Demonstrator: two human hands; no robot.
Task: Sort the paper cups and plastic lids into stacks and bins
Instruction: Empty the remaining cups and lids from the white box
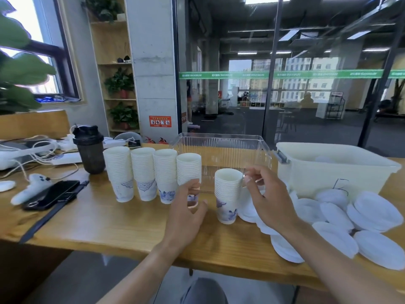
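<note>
Five stacks of white, blue-patterned paper cups (226,195), left hand (186,212) gripping one stack, right hand (268,201) loosely curled, empty

Both forearms are bare, no sleeves, watch or rings visible; grey trousers (203,290) show below

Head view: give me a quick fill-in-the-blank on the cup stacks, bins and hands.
1. ____ stacks of paper cups stand on the table.
2. The left hand touches the ____ stack from the left.
3. The shortest stack stands in front of the ____ bin.
4. Loose lids lie in front of the ____ bin.

Missing: five; fourth; clear; white
</note>
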